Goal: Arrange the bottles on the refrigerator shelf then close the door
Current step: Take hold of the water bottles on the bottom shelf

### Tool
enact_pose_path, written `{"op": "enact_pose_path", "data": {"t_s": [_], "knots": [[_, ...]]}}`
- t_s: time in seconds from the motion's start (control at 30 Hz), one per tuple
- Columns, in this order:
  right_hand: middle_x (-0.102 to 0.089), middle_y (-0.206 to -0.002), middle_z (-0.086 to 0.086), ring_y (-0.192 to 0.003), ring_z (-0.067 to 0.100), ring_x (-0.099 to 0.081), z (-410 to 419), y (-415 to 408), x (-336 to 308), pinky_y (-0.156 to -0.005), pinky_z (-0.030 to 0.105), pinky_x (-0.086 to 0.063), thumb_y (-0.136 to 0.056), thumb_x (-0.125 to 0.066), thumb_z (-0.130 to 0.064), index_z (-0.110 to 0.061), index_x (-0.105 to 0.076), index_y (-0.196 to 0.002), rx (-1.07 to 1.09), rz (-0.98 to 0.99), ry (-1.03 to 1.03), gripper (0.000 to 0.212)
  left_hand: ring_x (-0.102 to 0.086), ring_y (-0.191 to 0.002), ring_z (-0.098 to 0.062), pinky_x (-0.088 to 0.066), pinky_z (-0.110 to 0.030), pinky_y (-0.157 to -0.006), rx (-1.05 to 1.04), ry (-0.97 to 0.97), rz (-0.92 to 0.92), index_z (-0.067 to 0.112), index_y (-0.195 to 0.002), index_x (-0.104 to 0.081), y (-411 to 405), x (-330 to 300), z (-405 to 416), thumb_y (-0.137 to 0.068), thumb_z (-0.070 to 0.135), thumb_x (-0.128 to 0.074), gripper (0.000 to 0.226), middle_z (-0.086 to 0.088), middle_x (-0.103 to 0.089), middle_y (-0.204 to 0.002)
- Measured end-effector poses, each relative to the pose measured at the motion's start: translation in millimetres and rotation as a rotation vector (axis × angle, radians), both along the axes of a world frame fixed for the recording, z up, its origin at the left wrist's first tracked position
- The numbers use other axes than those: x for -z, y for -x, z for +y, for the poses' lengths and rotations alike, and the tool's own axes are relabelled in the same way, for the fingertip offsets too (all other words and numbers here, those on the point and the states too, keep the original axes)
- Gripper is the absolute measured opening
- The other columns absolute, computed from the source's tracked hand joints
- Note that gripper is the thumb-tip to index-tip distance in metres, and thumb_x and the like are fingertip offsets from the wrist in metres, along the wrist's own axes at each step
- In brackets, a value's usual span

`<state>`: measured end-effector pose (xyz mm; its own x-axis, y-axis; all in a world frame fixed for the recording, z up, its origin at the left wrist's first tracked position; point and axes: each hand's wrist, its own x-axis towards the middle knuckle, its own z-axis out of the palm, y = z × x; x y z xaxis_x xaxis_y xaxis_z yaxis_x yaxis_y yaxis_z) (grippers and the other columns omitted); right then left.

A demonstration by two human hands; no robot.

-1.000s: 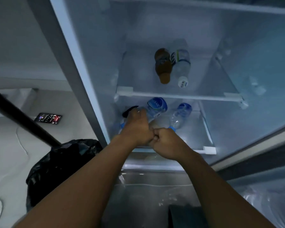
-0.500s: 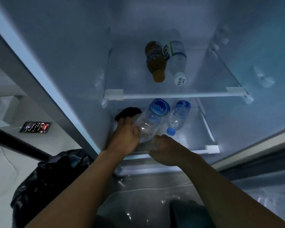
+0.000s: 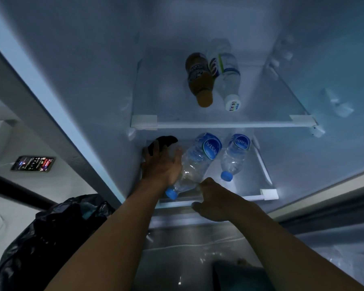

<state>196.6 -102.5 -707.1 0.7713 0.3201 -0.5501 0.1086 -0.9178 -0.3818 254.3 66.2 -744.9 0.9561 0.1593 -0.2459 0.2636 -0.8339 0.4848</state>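
Note:
Two clear water bottles with blue caps lie on the lower refrigerator shelf (image 3: 269, 194). The large water bottle (image 3: 200, 156) lies slanted, its cap towards me. The small water bottle (image 3: 234, 156) lies to its right. My left hand (image 3: 162, 164) presses on the large bottle's left side with the thumb laid over it. My right hand (image 3: 213, 201) is curled just below that bottle's neck, touching it and holding nothing. On the upper shelf (image 3: 223, 124) a brown bottle (image 3: 200, 80) and a clear white-capped bottle (image 3: 226, 76) lie side by side.
A dark object (image 3: 166, 140) sits at the lower shelf's back left, past my left fingers. Outside the fridge on the left are a black rubbish bag (image 3: 51, 238) and a lit phone (image 3: 33, 163). A clear drawer (image 3: 198, 248) lies under my arms.
The view has moved closer and tilted up. My hands have come apart; the right one let go of the small bottle and dropped lower. The large bottle slid towards the front edge.

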Motion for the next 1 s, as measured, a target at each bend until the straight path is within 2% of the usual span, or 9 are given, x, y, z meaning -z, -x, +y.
{"op": "enact_pose_path", "data": {"t_s": [0.1,0.2,0.3,0.37,0.5,0.6,0.67,0.8,1.0], "knots": [[-0.031,-0.145,0.007,-0.131,0.026,-0.037,-5.0,0.9,6.2,-0.105,0.038,-0.04,-0.092,-0.055,-0.04,-0.014,-0.031,-0.147,-0.01,-0.045,0.018,0.065,-0.029,-0.137,-0.038,-0.022,-0.051,-0.111,-0.038,-0.064,-0.051,0.024,-0.146,-0.035,-5.2,-6.4,-2.5,-0.092,0.061,-0.016,0.068,-0.014,-0.031,-0.151],[-0.032,-0.146,0.005,-0.13,0.024,-0.04,-7.2,7.1,14.0,-0.104,0.037,-0.042,-0.09,-0.059,-0.04,-0.016,-0.031,-0.144,0.077,-0.179,-0.044,0.066,-0.037,-0.126,-0.042,-0.032,-0.051,-0.107,-0.02,-0.096,0.034,0.029,-0.142,-0.038,-7.8,-9.6,1.5,-0.09,0.049,-0.018,0.06,-0.016,-0.036,-0.145],[-0.026,-0.156,0.006,-0.139,0.026,-0.034,-5.6,17.3,21.5,-0.113,0.037,-0.033,-0.089,-0.062,-0.044,-0.018,-0.025,-0.149,0.033,-0.316,-0.017,0.075,-0.043,-0.122,-0.044,-0.038,-0.048,-0.103,-0.044,-0.09,0.088,0.009,-0.135,-0.04,-8.2,-17.8,5.4,-0.097,0.037,-0.036,0.048,-0.021,-0.031,-0.143],[-0.018,-0.161,0.007,-0.142,0.028,-0.029,-4.2,21.8,26.8,-0.116,0.038,-0.029,-0.089,-0.062,-0.045,-0.019,-0.022,-0.15,-0.011,-0.348,0.032,0.078,-0.045,-0.123,-0.043,-0.039,-0.045,-0.102,-0.019,-0.104,0.107,0.004,-0.136,-0.038,-5.9,-23.9,5.2,-0.098,0.031,-0.048,0.047,-0.023,-0.036,-0.14],[-0.003,-0.165,0.009,-0.15,0.034,-0.011,-1.4,22.2,31.2,-0.12,0.044,-0.02,-0.09,-0.06,-0.043,-0.017,-0.013,-0.154,-0.028,-0.285,0.067,0.084,-0.05,-0.119,-0.044,-0.043,-0.047,-0.099,-0.003,-0.105,0.107,0.003,-0.132,-0.034,6.0,-26.2,5.4,-0.091,0.026,-0.063,0.056,-0.027,-0.043,-0.132],[0.0,-0.165,0.01,-0.15,0.035,-0.007,-0.7,22.0,31.5,-0.12,0.044,-0.02,-0.091,-0.059,-0.041,-0.014,-0.011,-0.155,-0.033,-0.265,0.083,0.084,-0.054,-0.114,-0.044,-0.044,-0.043,-0.098,0.012,-0.153,0.094,0.002,-0.132,-0.035,21.4,-32.9,6.0,-0.084,0.014,-0.067,0.058,-0.026,-0.032,-0.138],[0.002,-0.165,0.011,-0.15,0.036,-0.006,0.1,23.0,33.0,-0.119,0.045,-0.019,-0.091,-0.059,-0.042,-0.014,-0.01,-0.155,-0.033,-0.259,0.085,0.086,-0.054,-0.114,-0.043,-0.043,-0.041,-0.1,0.031,-0.17,0.089,0.001,-0.129,-0.039,35.4,-39.1,6.7,-0.081,0.014,-0.069,0.058,-0.025,-0.029,-0.139],[0.004,-0.165,0.012,-0.15,0.038,-0.002,-0.1,27.2,36.1,-0.12,0.047,-0.016,-0.089,-0.059,-0.048,-0.015,-0.006,-0.156,-0.044,-0.256,0.106,0.091,-0.055,-0.117,-0.038,-0.045,-0.037,-0.094,0.061,-0.048,0.092,0.0,-0.123,-0.041,68.8,-55.3,6.5,-0.077,0.025,-0.078,0.064,-0.022,-0.049,-0.13],[0.002,-0.165,0.013,-0.15,0.039,-0.003,5.5,35.1,39.0,-0.121,0.046,-0.015,-0.089,-0.058,-0.049,-0.014,-0.009,-0.156,-0.008,-0.31,0.145,0.089,-0.059,-0.111,-0.036,-0.047,-0.032,-0.086,0.035,0.107,0.005,0.004,-0.118,-0.051,119.9,-78.7,9.9,-0.083,0.023,-0.069,0.043,-0.019,-0.06,-0.119]]}}
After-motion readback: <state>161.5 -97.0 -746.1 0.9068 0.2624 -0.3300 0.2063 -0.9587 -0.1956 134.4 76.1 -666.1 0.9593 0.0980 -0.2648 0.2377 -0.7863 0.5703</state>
